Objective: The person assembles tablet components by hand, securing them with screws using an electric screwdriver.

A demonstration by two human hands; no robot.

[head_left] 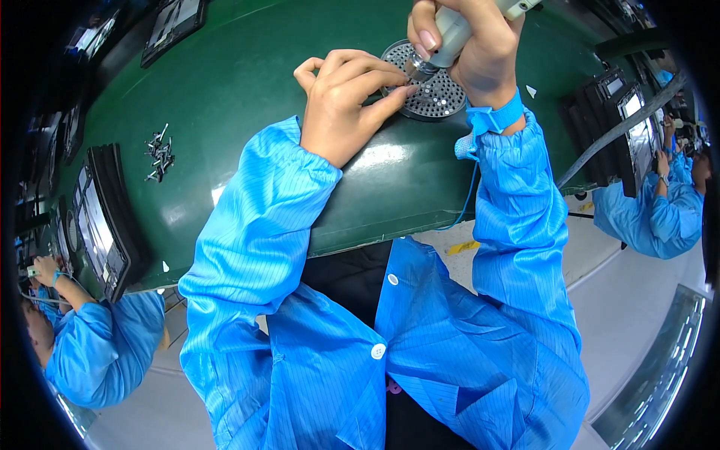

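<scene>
One pale, cylindrical handheld power tool (452,37) with a silver metal nose fills the right hand (489,56) — long axis slanting, nose pointing down-left — over one round, grey perforated tray (435,118) on the green surface (240,82). The left hand (341,97) bends its fingers beside the nose — pinching anything, I cannot tell.

From the wearer's head, one fisheye camera is looking steeply down, closely facing both hands (346,96) over the green table (247,82)
</scene>
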